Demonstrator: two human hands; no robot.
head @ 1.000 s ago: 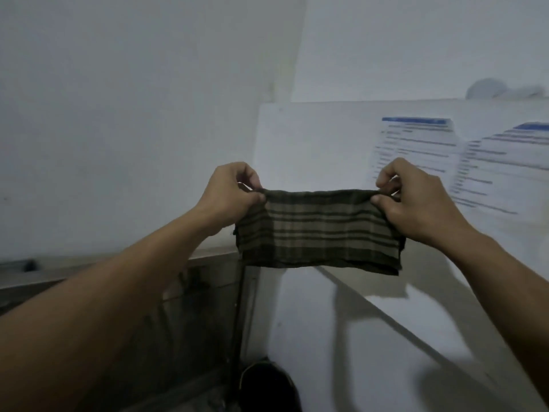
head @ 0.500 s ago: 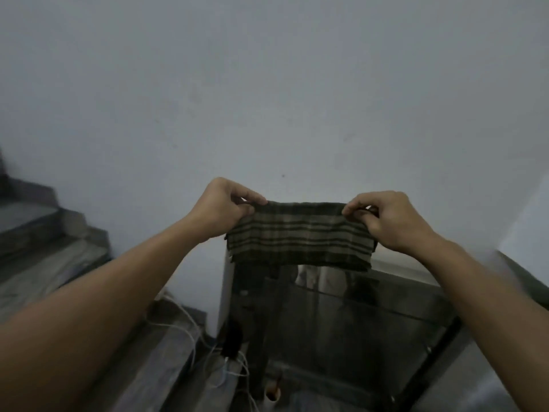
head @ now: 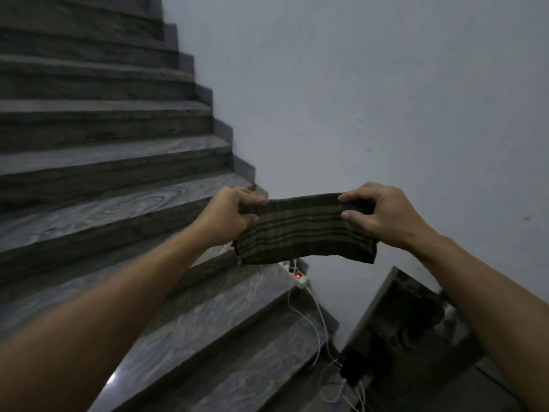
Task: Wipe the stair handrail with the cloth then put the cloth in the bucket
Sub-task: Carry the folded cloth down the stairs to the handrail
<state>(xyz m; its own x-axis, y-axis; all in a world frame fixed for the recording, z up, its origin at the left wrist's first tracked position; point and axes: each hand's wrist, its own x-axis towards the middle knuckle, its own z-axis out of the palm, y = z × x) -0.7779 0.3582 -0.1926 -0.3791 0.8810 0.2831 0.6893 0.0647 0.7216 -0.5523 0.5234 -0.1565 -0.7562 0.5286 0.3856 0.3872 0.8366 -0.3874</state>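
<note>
Turned from the wall to the stairs, cloth stretched between my fingers

The stairs (head: 98, 185) now fill my view where blank wall stood a moment ago; I judge I'm only approaching, with no handrail or bucket visible. My left hand (head: 227, 217) and right hand (head: 383, 214) are both pinched shut on the cloth (head: 303, 230), which hangs below my fingertips, long axis running hand to hand.

1. Both bare arms are stretched out in front, a little bent.
2. The left hand (head: 227, 217) is closed, thumb on top.
3. The right hand (head: 383, 214) is closed too, thumb pointed left.
</note>
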